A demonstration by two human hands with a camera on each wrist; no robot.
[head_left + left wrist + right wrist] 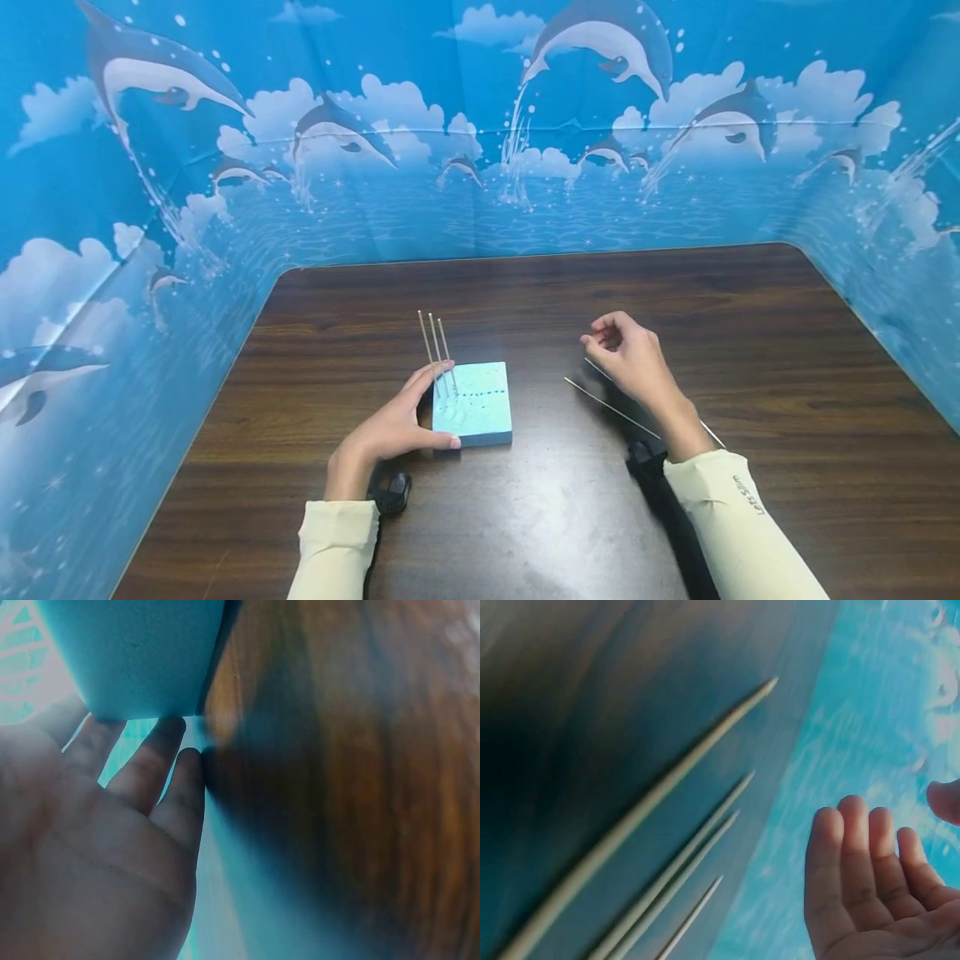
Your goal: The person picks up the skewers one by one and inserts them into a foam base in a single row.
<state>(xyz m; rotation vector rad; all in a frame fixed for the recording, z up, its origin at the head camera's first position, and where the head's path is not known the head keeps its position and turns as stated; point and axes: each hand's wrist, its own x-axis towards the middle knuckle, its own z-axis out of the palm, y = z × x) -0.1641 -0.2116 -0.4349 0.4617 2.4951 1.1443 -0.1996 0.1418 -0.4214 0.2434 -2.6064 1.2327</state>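
My left hand [392,427] holds a light blue foam block [483,417] from its left side, thumb at the near edge and fingers towards the far edge. Three thin wooden skewers [426,337] stand upright near the block's far left, and a row of small holes crosses its top. In the left wrist view, fingertips touch the block's side [142,660]. My right hand [632,360] hovers over the table with loosely bent fingers and nothing visible in them. Beneath it lie loose skewers [611,407]; the right wrist view shows several pointed skewers [641,810].
The dark wood-grain table [525,308] carries the block and skewers. A blue curtain [480,217] printed with dolphins surrounds its back and sides. Black wrist devices sit below the left wrist [392,493] and the right wrist [647,461].
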